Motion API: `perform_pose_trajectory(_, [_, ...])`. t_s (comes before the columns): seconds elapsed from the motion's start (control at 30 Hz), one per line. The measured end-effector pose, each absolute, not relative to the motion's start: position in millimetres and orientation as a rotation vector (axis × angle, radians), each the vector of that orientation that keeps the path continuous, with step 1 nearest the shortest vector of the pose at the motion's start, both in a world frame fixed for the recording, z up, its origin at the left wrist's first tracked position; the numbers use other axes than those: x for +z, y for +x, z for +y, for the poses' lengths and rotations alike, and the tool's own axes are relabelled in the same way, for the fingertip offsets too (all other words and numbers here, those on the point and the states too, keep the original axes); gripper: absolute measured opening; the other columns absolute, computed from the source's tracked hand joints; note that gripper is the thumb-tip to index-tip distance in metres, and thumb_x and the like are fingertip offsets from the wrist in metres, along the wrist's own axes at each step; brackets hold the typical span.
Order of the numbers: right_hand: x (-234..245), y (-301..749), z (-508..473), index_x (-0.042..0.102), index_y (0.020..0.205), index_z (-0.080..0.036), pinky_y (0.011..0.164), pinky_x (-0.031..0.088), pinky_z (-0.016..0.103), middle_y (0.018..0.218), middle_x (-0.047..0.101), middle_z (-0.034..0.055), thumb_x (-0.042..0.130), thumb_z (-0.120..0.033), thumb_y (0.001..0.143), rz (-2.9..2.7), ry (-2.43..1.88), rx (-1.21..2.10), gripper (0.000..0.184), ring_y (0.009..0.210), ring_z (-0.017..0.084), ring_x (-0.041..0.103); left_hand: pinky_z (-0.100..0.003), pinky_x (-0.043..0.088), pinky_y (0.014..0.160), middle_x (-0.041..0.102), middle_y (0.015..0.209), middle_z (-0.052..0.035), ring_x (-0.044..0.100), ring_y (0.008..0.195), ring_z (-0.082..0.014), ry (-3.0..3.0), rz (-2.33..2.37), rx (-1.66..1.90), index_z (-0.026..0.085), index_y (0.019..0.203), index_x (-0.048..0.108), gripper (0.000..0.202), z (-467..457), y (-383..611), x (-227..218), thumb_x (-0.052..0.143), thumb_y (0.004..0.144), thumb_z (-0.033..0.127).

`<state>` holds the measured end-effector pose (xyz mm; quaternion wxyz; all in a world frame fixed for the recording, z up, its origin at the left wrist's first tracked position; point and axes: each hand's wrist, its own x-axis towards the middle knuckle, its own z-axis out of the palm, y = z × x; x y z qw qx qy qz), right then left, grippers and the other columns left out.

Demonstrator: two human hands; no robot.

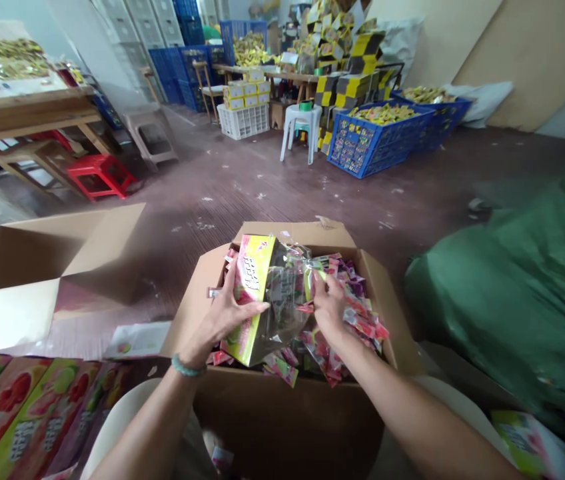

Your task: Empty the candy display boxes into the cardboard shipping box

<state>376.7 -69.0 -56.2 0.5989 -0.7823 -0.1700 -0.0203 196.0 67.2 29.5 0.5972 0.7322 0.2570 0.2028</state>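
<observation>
1. Grip: left hand (pixel 227 313) clasps bag (pixel 257 293) from the left; right hand (pixel 330 303) pinches its clear right edge
2. Position: bag between both hands, over sweets (pixel 360 317) in open carton (pixel 282 407)
3. Room: brown floor (pixel 262 180), blue crate (pixel 377 137) beyond

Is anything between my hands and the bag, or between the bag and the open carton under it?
Nothing visible. The left hand grips the bag by its printed side, and the right hand pinches its clear edge. The bag lies directly over the loose sachets in the carton.
</observation>
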Motion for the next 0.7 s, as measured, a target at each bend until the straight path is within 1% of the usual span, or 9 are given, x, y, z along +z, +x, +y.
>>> perform_pose_trajectory(0.07, [-61,373,-67,0.057,0.077,-0.022,0.067,0.037,0.034,0.069,0.058,0.0034,0.04,-0.078,0.084,-0.39,-1.845,0.021,0.059,0.068,0.022,0.05,-0.048,0.054,0.093,0.071,0.117,-0.0149,0.065,0.111,-0.0394,1.841,0.827,0.501,0.02,0.164,0.027,0.129,59,193,30,0.094,0.056,0.04])
perform_pose_trajectory(0.17, [-65,374,-67,0.06,0.094,-0.02,0.068,0.041,0.035,0.079,0.063,0.0059,0.04,-0.08,0.084,-0.392,-1.868,0.065,0.064,0.072,0.024,0.055,-0.042,0.055,0.08,0.072,0.087,-0.0056,0.069,0.086,-0.0318,1.848,0.924,0.531,0.019,0.159,0.039,0.109,65,186,31,0.088,0.063,0.037])
perform_pose_trajectory(0.2, [-66,377,-68,0.06,0.1,-0.02,0.071,0.043,0.037,0.085,0.065,0.0078,0.04,-0.08,0.085,-0.411,-1.883,0.021,0.065,0.076,0.025,0.058,-0.04,0.055,0.077,0.072,0.086,-0.004,0.069,0.083,-0.0287,1.78,0.88,0.579,0.021,0.157,0.043,0.101,72,183,32,0.085,0.067,0.037])
perform_pose_trajectory(0.27, [-65,385,-70,0.06,0.109,-0.018,0.082,0.045,0.042,0.098,0.067,0.0127,0.037,-0.077,0.09,-0.509,-1.939,-0.167,0.067,0.091,0.029,0.06,-0.035,0.055,0.077,0.074,0.1,-0.0041,0.069,0.086,-0.025,1.573,0.735,0.692,0.026,0.15,0.051,0.084,87,174,35,0.081,0.073,0.036])
perform_pose_trajectory(0.33, [-62,390,-70,0.063,0.113,-0.017,0.094,0.042,0.049,0.109,0.068,0.0159,0.035,-0.072,0.096,-0.721,-2.004,-0.391,0.065,0.105,0.033,0.058,-0.031,0.056,0.078,0.073,0.116,-0.0048,0.07,0.094,-0.0234,1.366,0.604,0.748,0.027,0.143,0.058,0.07,100,165,39,0.079,0.077,0.035])
perform_pose_trajectory(0.4, [-55,385,-68,0.066,0.115,-0.018,0.103,0.037,0.052,0.119,0.067,0.0156,0.039,-0.064,0.101,-1.002,-2.006,-0.543,0.055,0.116,0.034,0.055,-0.029,0.055,0.077,0.072,0.121,-0.0058,0.07,0.096,-0.0226,1.229,0.549,0.727,0.025,0.137,0.063,0.063,107,158,42,0.078,0.077,0.034])
perform_pose_trajectory(0.53, [-33,346,-57,0.063,0.129,-0.019,0.106,0.038,0.049,0.132,0.063,0.0131,0.04,-0.04,0.107,-1.52,-1.868,-0.546,0.038,0.129,0.03,0.05,-0.031,0.057,0.077,0.074,0.118,-0.0089,0.071,0.097,-0.0255,1.042,0.547,0.622,0.02,0.132,0.067,0.06,108,152,46,0.079,0.075,0.035])
perform_pose_trajectory(0.6, [-18,323,-49,0.057,0.141,-0.019,0.109,0.036,0.049,0.142,0.058,0.0142,0.044,-0.04,0.106,-1.715,-1.849,-0.48,0.043,0.138,0.031,0.044,-0.035,0.058,0.081,0.076,0.111,-0.0098,0.072,0.098,-0.0281,0.964,0.531,0.535,0.017,0.127,0.071,0.055,107,152,45,0.077,0.076,0.037])
perform_pose_trajectory(0.7, [0,299,-37,0.049,0.152,-0.024,0.119,0.025,0.057,0.153,0.05,0.0124,0.061,-0.047,0.097,-1.96,-1.977,-0.306,0.06,0.148,0.037,0.031,-0.038,0.058,0.086,0.078,0.104,-0.0091,0.073,0.097,-0.0298,0.935,0.513,0.473,0.016,0.119,0.076,0.049,110,152,42,0.077,0.073,0.034])
